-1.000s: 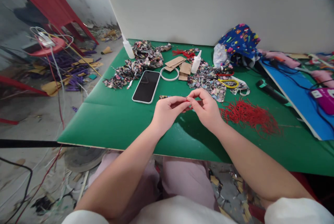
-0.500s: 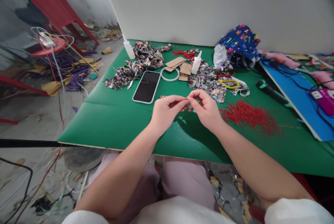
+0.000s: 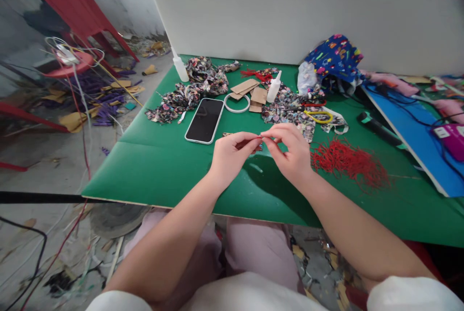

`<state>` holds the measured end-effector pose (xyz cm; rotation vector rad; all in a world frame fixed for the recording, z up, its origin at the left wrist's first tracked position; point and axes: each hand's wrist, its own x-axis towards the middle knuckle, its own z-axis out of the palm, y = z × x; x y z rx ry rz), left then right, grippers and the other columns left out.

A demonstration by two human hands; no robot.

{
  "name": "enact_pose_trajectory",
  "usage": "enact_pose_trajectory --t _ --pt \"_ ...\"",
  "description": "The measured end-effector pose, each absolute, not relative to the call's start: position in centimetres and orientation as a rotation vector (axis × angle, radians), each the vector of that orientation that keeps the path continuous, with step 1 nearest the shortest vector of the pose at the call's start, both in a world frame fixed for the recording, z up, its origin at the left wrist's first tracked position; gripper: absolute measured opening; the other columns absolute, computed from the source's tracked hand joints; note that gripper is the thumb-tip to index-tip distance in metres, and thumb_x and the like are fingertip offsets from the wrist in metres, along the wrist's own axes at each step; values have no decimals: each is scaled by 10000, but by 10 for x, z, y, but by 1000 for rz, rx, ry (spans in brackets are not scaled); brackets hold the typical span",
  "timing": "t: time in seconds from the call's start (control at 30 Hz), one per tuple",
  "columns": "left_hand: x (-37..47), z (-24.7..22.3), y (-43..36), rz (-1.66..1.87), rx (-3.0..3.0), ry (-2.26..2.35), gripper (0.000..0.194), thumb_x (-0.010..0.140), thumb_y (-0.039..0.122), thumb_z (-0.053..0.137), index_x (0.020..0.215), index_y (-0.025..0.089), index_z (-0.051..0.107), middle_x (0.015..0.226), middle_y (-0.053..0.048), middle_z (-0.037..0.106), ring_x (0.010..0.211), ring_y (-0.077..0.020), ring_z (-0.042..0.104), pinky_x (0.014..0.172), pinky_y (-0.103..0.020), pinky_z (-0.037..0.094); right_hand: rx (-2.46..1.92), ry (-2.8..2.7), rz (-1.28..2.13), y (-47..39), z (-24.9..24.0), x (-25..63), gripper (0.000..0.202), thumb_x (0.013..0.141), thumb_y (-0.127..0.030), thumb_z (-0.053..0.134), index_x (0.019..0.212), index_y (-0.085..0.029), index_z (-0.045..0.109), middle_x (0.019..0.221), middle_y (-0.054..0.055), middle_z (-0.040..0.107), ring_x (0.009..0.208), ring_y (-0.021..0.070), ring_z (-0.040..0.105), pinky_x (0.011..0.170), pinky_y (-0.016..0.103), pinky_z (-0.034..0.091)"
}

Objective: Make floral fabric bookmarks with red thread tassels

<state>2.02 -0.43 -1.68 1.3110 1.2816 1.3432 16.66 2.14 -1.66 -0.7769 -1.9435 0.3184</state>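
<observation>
My left hand (image 3: 234,153) and my right hand (image 3: 288,149) meet fingertip to fingertip above the green tabletop (image 3: 159,166). Both are closed in a pinch on a short bit of red string, mostly hidden by the fingers. Just behind the left fingers, a small piece of patterned fabric partly shows. A loose heap of red strings (image 3: 350,163) lies to the right of my right hand. Beyond my hands are a phone (image 3: 205,120), a white ring-shaped roll (image 3: 237,109) and yellow-handled scissors (image 3: 319,116) on floral fabric (image 3: 279,116).
Two white squeeze bottles (image 3: 274,87) stand toward the back, near cardboard pieces (image 3: 244,87) and bunched floral cloth (image 3: 203,79). At right lie a black-and-green cutter (image 3: 380,129) and a blue board (image 3: 409,137) with cables. A pale panel (image 3: 253,11) rises behind the table.
My right hand's fingers have shifted and straightened a little at the pinch. The left hand stays almost where it was. Nothing on the table has visibly moved.
</observation>
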Motion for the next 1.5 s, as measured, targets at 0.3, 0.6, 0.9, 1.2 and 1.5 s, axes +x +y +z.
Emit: enact_pose_trajectory --t 0.3,0.6,0.9,1.2,1.5 --pt "19 -20 -6 1363 1540 1385 110 755 254 599 782 183 679 707 6 684 618 -112 632 597 -205 510 -755 -2008 151 23 -19 166 95 783 -170 567 853 -182 630 811 51 593 781 150 534 714 315 480" --pt "15 -25 -7 1368 2156 1595 139 802 195 541 827 188 677 799 -22 692 753 -132 627 703 -220 471 -817 -2041 232 22 -19 165 81 810 -251 548 820 -196 607 797 41 606 787 157 542 713 313 462" --pt "18 -25 -7 1342 2139 1620 136 810 233 543 822 208 675 804 -12 695 749 -131 632 708 -220 461 -891 -1993 400 21 -19 164 123 859 -253 463 795 -192 549 811 42 563 778 138 525 639 268 459" --pt "19 -24 -7 1274 2181 1634 131 806 218 550 828 177 673 797 -25 694 743 -137 632 679 -217 452 -872 -1972 443 20 -19 162 100 851 -238 476 800 -190 547 818 39 553 793 135 522 633 260 463" --pt "16 -28 -6 1281 2197 1593 171 831 240 506 835 193 671 819 -31 689 773 -143 627 705 -231 458 -859 -1973 452 20 -18 163 100 829 -247 509 787 -195 584 798 36 576 783 146 526 653 288 472"
